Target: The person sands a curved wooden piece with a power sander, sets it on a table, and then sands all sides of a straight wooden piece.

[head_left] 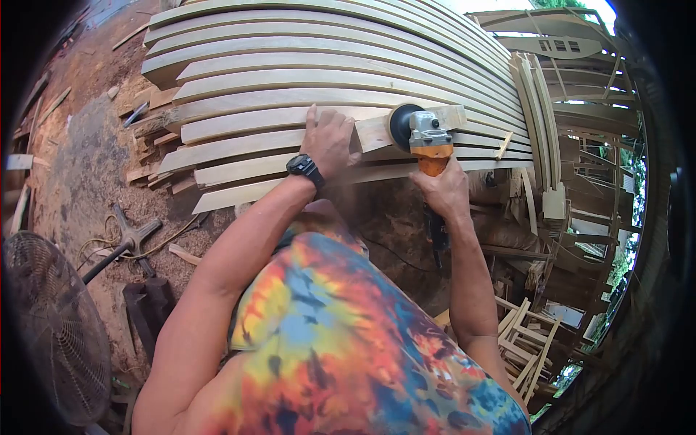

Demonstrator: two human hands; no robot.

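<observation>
My right hand [444, 187] is wrapped round the orange body of an angle grinder [431, 138] with a metal head. Its round black disc [403, 127] lies against a short, pale wooden piece [373, 133], which rests across a row of long wooden slats [268, 98]. Beside the left end of that piece, my left hand [330, 141] presses down with its fingers spread; a black watch is on the wrist. The grinder's lower end and cord hang below my right hand.
A round fan [54, 326] stands at the lower left, near a metal cross-shaped base [132, 238]. Wood scraps and sawdust cover the ground at left. Upright boards [540, 123] flank the slats at right, with stacked wooden frames [525, 341] at lower right.
</observation>
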